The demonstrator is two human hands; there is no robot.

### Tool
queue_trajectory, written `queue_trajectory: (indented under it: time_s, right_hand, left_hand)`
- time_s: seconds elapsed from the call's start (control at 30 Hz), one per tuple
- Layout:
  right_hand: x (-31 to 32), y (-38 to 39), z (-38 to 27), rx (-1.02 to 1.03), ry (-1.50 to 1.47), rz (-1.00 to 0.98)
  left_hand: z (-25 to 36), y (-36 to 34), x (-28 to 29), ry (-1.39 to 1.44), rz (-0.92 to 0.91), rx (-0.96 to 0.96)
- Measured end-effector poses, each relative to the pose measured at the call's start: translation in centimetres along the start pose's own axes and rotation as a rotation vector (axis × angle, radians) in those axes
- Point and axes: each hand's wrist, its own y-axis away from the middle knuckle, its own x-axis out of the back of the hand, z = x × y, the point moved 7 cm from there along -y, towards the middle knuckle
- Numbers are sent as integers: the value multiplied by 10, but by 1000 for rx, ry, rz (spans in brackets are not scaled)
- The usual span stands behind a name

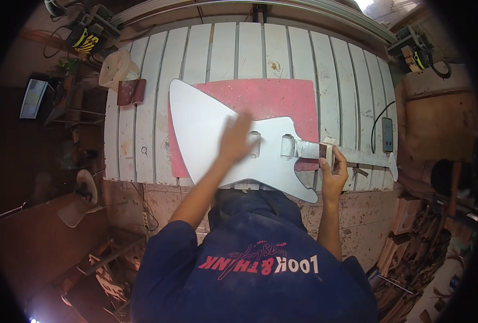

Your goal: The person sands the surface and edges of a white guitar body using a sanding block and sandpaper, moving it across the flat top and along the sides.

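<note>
Head view: looking down on white electric guitar body, lying flat beneath the left hand and to the left of the right hand.
Left hand: over the middle of the guitar body, fingers loosely extended, blurred; cannot tell whether closed on anything or pressing something under the palm.
Right hand: partly closed, thumb and fingers bent around small brown-and-cream block, set against the guitar neck.
Near taped cavity: just right of the left hand's fingers, close enough to be partly covered by them.
Far taped cavity: between both hands, covered with pale tape.
Guitar neck: wrapped in pale covering, running past the right hand on both sides.
Headstock: well to the right of the right hand, at the end of the desk.
Pink-red mat: under the guitar body, spreading beyond the left hand.
White slatted desk: beneath everything, stretching away beyond both hands.
Phone-like device: beyond and to the right of the right hand, black cable just beside.
Brown roll: well to the left of and beyond the left hand, touching or just beside crumpled cream bag.
Navy shirt: nearer than both hands, printed in pink and white.
</note>
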Motion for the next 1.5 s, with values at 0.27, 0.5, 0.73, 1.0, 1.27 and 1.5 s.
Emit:
queue_trajectory:
  time_s: [0.27, 0.5, 0.73, 1.0, 1.27, 1.5]
  right_hand:
    - [4, 9, -6, 1, -24, -36]
    - [-21, 16, -8, -99, -177, -103]
    - [-114, 21, 1, -663, -819, -437]
    - [-250, -28, -54, 587, 517, -631]
    - [-248, 102, -53, 754, 419, -817]
    - [-284, 14, -51, 734, 635, -415]
  left_hand:
    - [-191, 21, 67, -260, 271, 609]
    - [49, 29, -16, -92, 6, 88]
    - [-72, 57, 34, -155, 319, 379]
    - [-160, 73, 65, -24, 379, 521]
    - [-176, 81, 66, 281, 463, 591]
    - [-176, 80, 62, 405, 488, 606]
